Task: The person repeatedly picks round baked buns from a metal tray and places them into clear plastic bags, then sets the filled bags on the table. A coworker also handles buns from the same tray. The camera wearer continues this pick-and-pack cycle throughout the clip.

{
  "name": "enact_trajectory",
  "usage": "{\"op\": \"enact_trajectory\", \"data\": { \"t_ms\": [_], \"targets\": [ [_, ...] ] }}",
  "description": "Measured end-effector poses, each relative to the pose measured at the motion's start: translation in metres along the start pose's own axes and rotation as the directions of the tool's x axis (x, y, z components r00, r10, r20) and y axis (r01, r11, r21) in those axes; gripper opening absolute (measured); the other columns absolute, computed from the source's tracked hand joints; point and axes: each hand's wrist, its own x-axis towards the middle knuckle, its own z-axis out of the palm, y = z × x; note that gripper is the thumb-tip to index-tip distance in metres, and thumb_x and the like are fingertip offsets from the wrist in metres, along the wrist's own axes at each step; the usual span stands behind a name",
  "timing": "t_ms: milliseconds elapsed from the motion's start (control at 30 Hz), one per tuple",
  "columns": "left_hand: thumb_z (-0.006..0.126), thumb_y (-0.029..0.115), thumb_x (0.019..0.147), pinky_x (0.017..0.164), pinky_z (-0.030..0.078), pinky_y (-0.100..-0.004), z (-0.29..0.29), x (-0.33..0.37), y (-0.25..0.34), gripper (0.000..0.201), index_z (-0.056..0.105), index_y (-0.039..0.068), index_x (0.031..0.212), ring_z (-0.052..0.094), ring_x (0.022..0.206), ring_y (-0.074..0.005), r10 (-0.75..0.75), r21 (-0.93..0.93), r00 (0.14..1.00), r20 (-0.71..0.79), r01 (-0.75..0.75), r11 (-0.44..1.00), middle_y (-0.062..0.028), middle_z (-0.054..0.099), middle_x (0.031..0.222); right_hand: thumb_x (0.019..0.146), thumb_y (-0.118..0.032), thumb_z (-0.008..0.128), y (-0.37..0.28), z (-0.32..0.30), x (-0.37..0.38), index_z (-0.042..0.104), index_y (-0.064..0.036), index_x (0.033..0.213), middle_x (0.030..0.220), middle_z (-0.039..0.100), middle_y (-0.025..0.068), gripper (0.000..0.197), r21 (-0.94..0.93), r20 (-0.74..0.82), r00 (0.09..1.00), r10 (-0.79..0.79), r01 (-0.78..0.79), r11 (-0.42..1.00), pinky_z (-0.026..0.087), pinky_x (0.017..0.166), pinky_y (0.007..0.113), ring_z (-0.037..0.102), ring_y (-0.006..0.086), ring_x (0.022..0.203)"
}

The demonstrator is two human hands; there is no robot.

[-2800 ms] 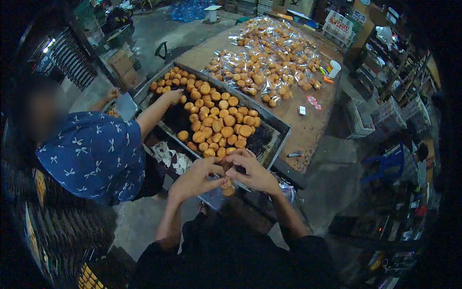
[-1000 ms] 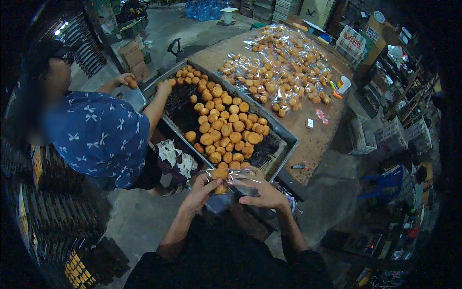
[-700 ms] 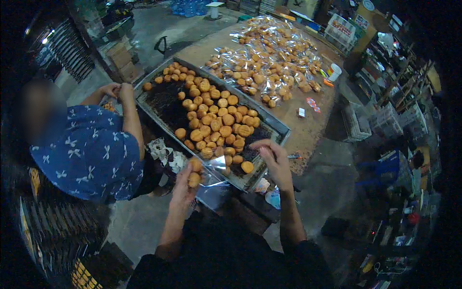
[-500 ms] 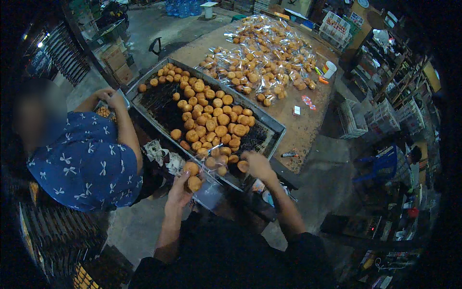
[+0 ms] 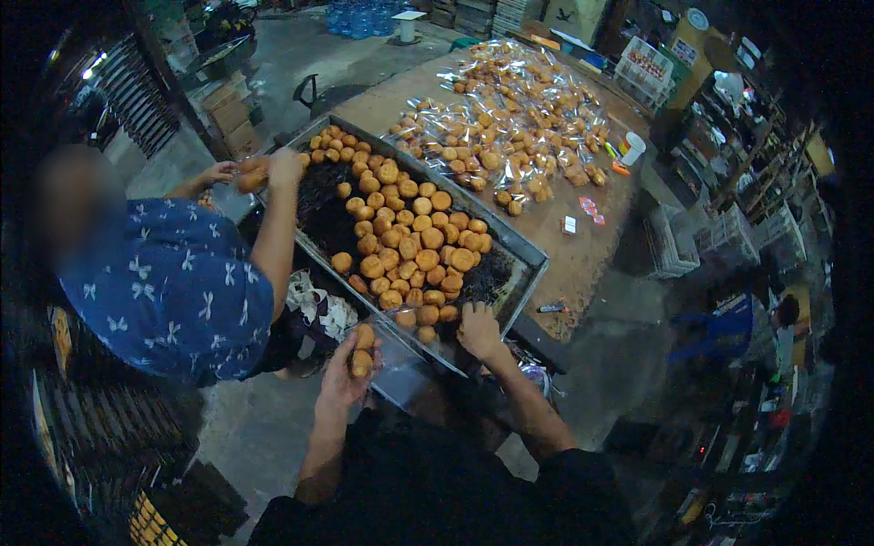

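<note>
My left hand (image 5: pixel 342 378) is closed around a clear plastic bag (image 5: pixel 391 344) with browned round buns (image 5: pixel 362 350) in it, just off the near side of a metal tray (image 5: pixel 537 273). At the tray's near right corner, my right hand (image 5: pixel 480 331) has its fingers curled down. What they hold, if anything, is hidden. Loose buns (image 5: pixel 421 241) of the same kind lie heaped along the middle of the dark, greasy tray, some of them close to my right hand.
A co-worker in a blue patterned shirt (image 5: pixel 173 282) stands at the left, hands holding bagged buns (image 5: pixel 253 173) by the tray's far left corner. Many bagged buns (image 5: pixel 510 118) cover the table (image 5: pixel 555 264) behind the tray. White crates (image 5: pixel 669 241) stand at the right.
My right hand has closed down near the tray's corner, over where a bun lay. The co-worker's hands have moved up to the tray's far left corner. The whole view has shifted slightly.
</note>
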Motion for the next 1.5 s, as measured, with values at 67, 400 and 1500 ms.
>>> {"op": "enact_trajectory", "data": {
  "t_ms": [67, 400, 1500],
  "targets": [
    [0.06, 0.037, 0.105, 0.07, 0.06, -0.0339, -0.004, 0.0, 0.0, 0.04, 0.059, 0.011, 0.136, 0.068, 0.09, -0.0218, 0.024, -0.027, 0.999, 0.034, -0.023, 0.999, -0.0108, 0.069, 0.115, 0.086, -0.03, 0.076, 0.0, 0.004, -0.004, 0.052, 0.0024, 0.121, 0.113, 0.06, 0.0282, 0.053, -0.199, 0.021, 1.0, -0.003, 0.007, 0.98, 0.056, 0.087, 0.052, 0.065, 0.0455, 0.102],
    [0.057, 0.043, 0.105, 0.098, 0.055, -0.0511, 0.002, 0.005, -0.001, 0.045, 0.059, 0.013, 0.138, 0.065, 0.119, -0.0299, 0.033, 0.023, 0.994, 0.102, -0.035, 0.999, -0.012, 0.067, 0.135, 0.089, -0.031, 0.076, -0.01, 0.012, 0.012, 0.051, -0.0049, 0.139, 0.114, 0.062, 0.0254, 0.062, 0.028, -0.1, 0.988, -0.12, 0.123, 0.992, 0.054, 0.083, 0.052, 0.063, 0.0452, 0.1],
    [0.068, 0.021, 0.101, 0.107, 0.052, -0.0434, 0.041, 0.015, -0.014, 0.046, 0.052, 0.01, 0.143, 0.058, 0.131, -0.025, 0.234, 0.003, 0.927, 0.292, -0.245, 0.969, -0.0083, 0.06, 0.141, 0.088, 0.005, 0.075, -0.088, -0.171, -0.01, 0.05, -0.0063, 0.115, 0.105, 0.061, 0.0033, 0.039, 0.912, -0.372, 0.794, 0.481, 0.217, 0.347, 0.048, 0.084, 0.025, 0.059, 0.0111, 0.097]
  ]
}}
